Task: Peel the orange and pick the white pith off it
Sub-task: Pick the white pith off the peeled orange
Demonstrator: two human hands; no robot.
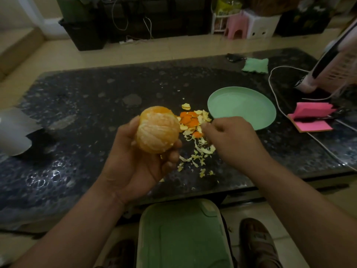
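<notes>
The orange is sitting in the left hand, cupped between the thumb and curled fingers and raised off the table. Its peel is off, and pale pith is streaking the segments on the side facing up.

The right hand is hovering just beside the fruit, apart from it, with its fingertips bunched together. Whether they are pinching a scrap of pith I cannot tell. Under and just beyond those fingertips, peel and pith scraps are lying scattered on the table, and a green plate is sitting just past the right hand's knuckles.

The likeliest trouble is a nail digging through the thin membrane while chasing the fine threads, bursting a segment. Squeezing harder with the left hand to steady the fruit could split it apart, and juice-wet fingers could be letting it slip onto the scraps.
</notes>
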